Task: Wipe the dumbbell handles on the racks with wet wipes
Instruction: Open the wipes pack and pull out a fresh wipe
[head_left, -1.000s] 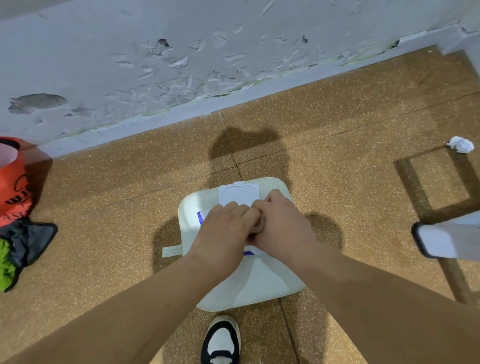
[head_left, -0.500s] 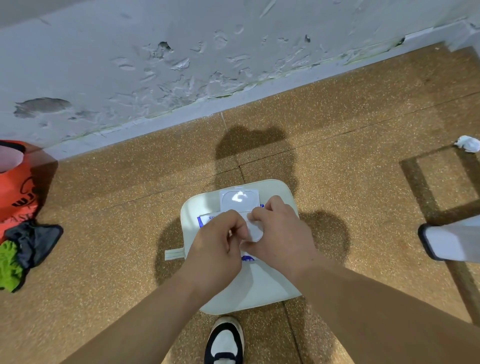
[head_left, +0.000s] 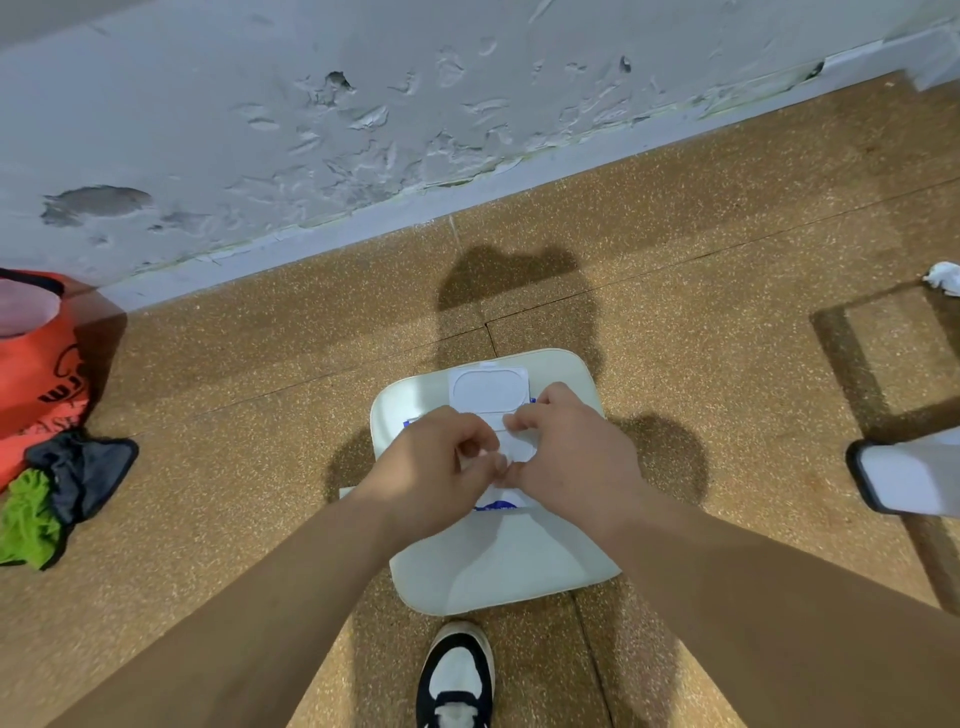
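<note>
Now both our forearms stretch down over the white seat pad (head_left: 493, 569), where the wet wipes pack (head_left: 488, 391) lies; our left hand (head_left: 441, 465) and right hand (head_left: 569, 452), knuckles up and fingers curled, pinch its top.

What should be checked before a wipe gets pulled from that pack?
1. Lid flipped open: ok.
2. Pack lying on the stool: ok.
3. Left hand at the opening: ok.
4. Right hand at the opening: ok.
5. Grip on a wipe: cannot tell, the fingers hide it.
</note>
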